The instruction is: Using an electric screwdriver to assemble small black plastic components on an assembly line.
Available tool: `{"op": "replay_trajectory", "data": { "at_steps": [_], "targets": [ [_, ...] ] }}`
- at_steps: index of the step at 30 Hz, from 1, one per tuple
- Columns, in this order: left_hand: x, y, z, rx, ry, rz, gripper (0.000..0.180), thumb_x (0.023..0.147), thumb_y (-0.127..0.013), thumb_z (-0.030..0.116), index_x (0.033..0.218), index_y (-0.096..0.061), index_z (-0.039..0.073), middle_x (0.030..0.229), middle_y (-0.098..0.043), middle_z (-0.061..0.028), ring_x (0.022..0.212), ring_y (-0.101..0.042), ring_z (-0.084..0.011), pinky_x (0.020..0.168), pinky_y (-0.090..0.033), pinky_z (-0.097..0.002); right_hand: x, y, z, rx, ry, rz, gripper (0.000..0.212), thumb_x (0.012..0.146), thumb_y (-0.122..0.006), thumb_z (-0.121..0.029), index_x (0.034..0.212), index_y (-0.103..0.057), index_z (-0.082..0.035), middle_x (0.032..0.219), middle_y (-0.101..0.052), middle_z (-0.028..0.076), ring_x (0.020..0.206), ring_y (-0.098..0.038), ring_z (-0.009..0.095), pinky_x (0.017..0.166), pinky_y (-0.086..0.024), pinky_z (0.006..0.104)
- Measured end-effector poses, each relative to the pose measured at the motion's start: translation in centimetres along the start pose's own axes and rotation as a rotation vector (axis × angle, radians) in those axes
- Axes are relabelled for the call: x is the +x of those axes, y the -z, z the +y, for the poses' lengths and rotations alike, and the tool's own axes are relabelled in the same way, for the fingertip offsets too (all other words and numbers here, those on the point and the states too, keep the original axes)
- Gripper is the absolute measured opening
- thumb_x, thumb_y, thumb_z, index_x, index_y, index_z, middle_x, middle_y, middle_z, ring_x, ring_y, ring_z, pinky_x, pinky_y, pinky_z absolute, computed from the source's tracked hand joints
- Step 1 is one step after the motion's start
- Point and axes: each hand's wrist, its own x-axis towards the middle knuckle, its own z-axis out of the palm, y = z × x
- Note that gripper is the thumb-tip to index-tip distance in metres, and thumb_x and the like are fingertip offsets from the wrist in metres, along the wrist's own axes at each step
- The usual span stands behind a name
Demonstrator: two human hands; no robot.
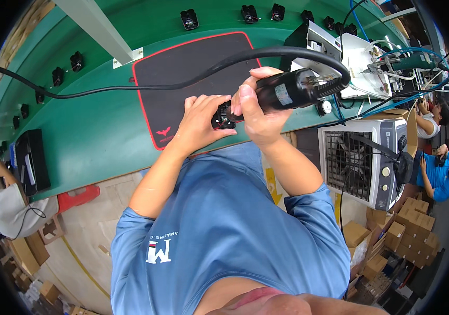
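Green bench (pixel 98 131); right hand (pixel 253 113) gripping cylindrical black driver (pixel 292 89).

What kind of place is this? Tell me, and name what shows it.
Probably a factory assembly line: a long green workbench with small black parts in a row, a corded power screwdriver, and stacked cardboard boxes.

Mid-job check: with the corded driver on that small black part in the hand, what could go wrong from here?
The left hand holds the small black part in the air, off the black mat, so the electric driver in the right hand could slip onto fingers. Its thick cable trails across the bench and may tug the tool.
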Motion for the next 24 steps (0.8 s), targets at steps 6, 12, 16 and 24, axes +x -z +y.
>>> {"op": "replay_trajectory", "data": {
  "at_steps": [6,12,16,24],
  "targets": [
    [0.2,0.4,0.1,-0.003,0.013,-0.017,0.081,0.058,-0.09,0.036,0.128,-0.057,0.011,0.119,-0.063,-0.0066,0.105,-0.057,-0.0259,0.091,-0.035,-0.0396,-0.1,-0.4,0.7,0.044,-0.025,0.0,0.034,0.082,-0.066,0.012,0.113,-0.055,0.002,0.077,-0.058,0.003,0.064,-0.052,0.006,0.058,-0.043,0.0223],
    [0.2,0.2,0.2,-0.005,0.009,-0.001,0.08,0.057,-0.091,0.035,0.127,-0.058,0.012,0.118,-0.064,-0.0057,0.104,-0.058,-0.0253,0.09,-0.035,-0.0392,-0.3,-0.2,0.7,0.044,-0.055,-0.016,0.034,0.082,-0.067,0.013,0.112,-0.055,0.002,0.08,-0.058,0.004,0.066,-0.053,0.005,0.059,-0.043,0.0223],
    [0.0,-0.1,0.0,-0.007,0.007,0.013,0.079,0.057,-0.091,0.035,0.125,-0.059,0.012,0.114,-0.065,-0.004,0.101,-0.058,-0.0244,0.089,-0.035,-0.0389,-0.8,-0.3,0.9,0.04,-0.075,-0.03,0.032,0.082,-0.068,0.011,0.11,-0.056,0.002,0.082,-0.059,0.004,0.069,-0.055,0.006,0.061,-0.045,0.0225],
    [0.2,0.3,-0.3,-0.004,-0.013,0.035,0.069,0.059,-0.09,0.034,0.118,-0.061,0.012,0.108,-0.066,-0.0028,0.097,-0.058,-0.0248,0.087,-0.035,-0.0392,-0.9,0.2,2.8,-0.135,0.01,-0.159,0.031,0.087,-0.061,0.011,0.112,-0.048,-0.002,0.078,-0.056,0.007,0.059,-0.056,0.01,0.053,-0.049,0.0251]
  ]
}}
